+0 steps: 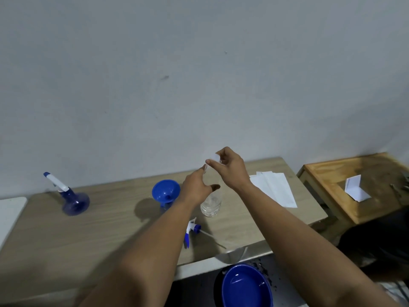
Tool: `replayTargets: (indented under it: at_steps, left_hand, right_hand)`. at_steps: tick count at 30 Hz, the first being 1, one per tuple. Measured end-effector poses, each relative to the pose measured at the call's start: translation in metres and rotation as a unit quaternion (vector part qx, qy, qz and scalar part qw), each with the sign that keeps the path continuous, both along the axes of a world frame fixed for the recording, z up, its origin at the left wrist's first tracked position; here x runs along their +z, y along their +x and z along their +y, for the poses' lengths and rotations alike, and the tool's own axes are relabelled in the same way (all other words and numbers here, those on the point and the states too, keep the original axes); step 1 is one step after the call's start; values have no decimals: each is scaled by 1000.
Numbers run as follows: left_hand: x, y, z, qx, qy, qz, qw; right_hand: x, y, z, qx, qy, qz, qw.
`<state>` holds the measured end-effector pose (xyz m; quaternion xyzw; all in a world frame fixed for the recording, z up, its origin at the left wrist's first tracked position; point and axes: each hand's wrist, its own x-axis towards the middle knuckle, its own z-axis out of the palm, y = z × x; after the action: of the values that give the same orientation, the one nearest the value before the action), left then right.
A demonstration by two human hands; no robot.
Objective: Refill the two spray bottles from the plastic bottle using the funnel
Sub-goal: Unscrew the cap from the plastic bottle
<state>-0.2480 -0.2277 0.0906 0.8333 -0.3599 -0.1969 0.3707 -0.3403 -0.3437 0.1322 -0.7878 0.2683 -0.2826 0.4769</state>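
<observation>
Plastic bottle was steadied by left hand; cap pinched in right hand, best lifted straight.

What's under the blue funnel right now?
The funnel sits in a blue bottle neck; only a sliver shows beneath it. The left hand and forearm cover the rest.

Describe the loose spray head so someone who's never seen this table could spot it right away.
Start at the long tan table against the wall. Near its front edge, just in front of the clear plastic bottle, lies the spray head. It is white and blue, flat on its side with a thin tube trailing out, attached to no bottle.
</observation>
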Motion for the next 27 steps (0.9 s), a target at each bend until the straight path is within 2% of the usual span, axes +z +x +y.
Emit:
replayTargets:
  at_steps: [6,10,16,20,24,27]
  left_hand:
    - [-3,1,1,12,-1,4,1000]
    - [-4,2,0,13,-6,6,1000]
    - [-5,4,1,21,-20,23,999]
    - [-4,3,0,11,-22,18,1000]
    - [-5,2,0,8,-21,14,1000]
    - [-4,2,0,7,-8,2,1000]
  right_hand:
    - [9,-4,-10,77,2,38,996]
    - [12,0,-5,25,23,48,998]
    - [27,2,-18,113,30,91,989]
    - [28,-1,-15,75,15,98,992]
    - [31,-3,-23,116,45,97,987]
    - [34,-4,-19,98,19,122,988]
